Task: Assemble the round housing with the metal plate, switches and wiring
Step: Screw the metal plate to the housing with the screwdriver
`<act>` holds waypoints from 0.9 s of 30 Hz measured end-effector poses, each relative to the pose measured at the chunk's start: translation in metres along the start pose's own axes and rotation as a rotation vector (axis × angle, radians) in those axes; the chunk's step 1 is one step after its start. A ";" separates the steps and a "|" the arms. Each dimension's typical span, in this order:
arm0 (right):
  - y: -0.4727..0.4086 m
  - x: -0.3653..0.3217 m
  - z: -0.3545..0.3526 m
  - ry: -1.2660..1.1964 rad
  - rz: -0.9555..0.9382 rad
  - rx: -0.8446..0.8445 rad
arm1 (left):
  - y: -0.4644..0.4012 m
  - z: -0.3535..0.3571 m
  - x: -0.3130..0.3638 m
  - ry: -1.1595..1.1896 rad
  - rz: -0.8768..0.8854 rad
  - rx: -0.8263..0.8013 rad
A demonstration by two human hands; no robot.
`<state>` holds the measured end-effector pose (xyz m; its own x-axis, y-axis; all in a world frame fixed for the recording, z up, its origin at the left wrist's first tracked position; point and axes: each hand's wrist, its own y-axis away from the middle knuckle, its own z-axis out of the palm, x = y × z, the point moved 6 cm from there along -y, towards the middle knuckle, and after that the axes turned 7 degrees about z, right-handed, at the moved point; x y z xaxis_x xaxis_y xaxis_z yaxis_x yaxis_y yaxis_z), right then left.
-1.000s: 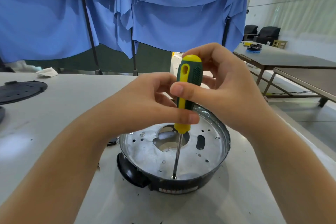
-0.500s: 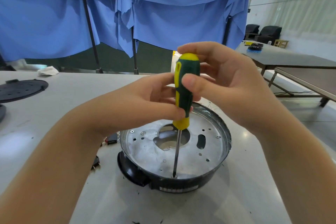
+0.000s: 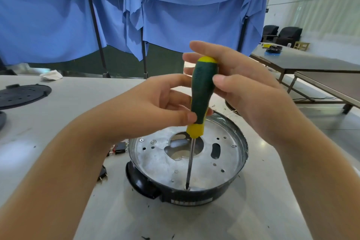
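A round black housing (image 3: 194, 195) sits on the white table (image 3: 78, 107), with a perforated metal plate (image 3: 165, 161) lying inside it. A green and yellow screwdriver (image 3: 201, 95) stands nearly upright, its tip on a screw (image 3: 187, 188) at the plate's near rim. My left hand (image 3: 152, 107) pinches the lower handle between thumb and fingers. My right hand (image 3: 239, 87) holds the upper handle, thumb in front and fingers behind. Small black switches (image 3: 118, 148) lie on the table left of the housing, partly hidden by my left forearm.
A black round cover (image 3: 21, 95) lies at the far left of the table, with a white cloth (image 3: 51, 74) behind it. Blue drapes (image 3: 136, 11) hang across the back. Other tables (image 3: 311, 64) and dark chairs (image 3: 280, 35) stand to the right.
The handle has turned: its yellow stripe faced me a second ago and the green side faces me now. Both hands have shifted their hold slightly; the tip stays on the same screw.
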<state>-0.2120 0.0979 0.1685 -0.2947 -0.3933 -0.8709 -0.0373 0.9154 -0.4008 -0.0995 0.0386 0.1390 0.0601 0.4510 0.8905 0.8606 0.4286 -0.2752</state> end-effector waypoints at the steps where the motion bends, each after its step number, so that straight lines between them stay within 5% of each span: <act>1: 0.000 -0.001 -0.001 0.022 -0.006 -0.005 | 0.000 0.001 -0.001 0.017 -0.003 -0.025; 7: 0.000 -0.005 -0.002 0.184 -0.106 0.136 | 0.001 0.001 0.002 -0.044 0.002 -0.044; 13: 0.002 -0.004 -0.004 0.278 -0.127 0.308 | -0.003 0.003 0.006 -0.228 0.044 0.158; 22: 0.000 -0.001 -0.005 0.052 -0.041 0.047 | -0.001 0.004 -0.004 0.003 -0.012 -0.039; 27: 0.001 -0.007 -0.005 0.178 -0.107 0.121 | 0.001 0.001 0.000 -0.071 -0.004 -0.044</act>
<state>-0.2145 0.1020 0.1757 -0.4589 -0.4564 -0.7623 0.0343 0.8483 -0.5285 -0.0992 0.0401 0.1378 0.0223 0.5042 0.8633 0.8824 0.3960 -0.2541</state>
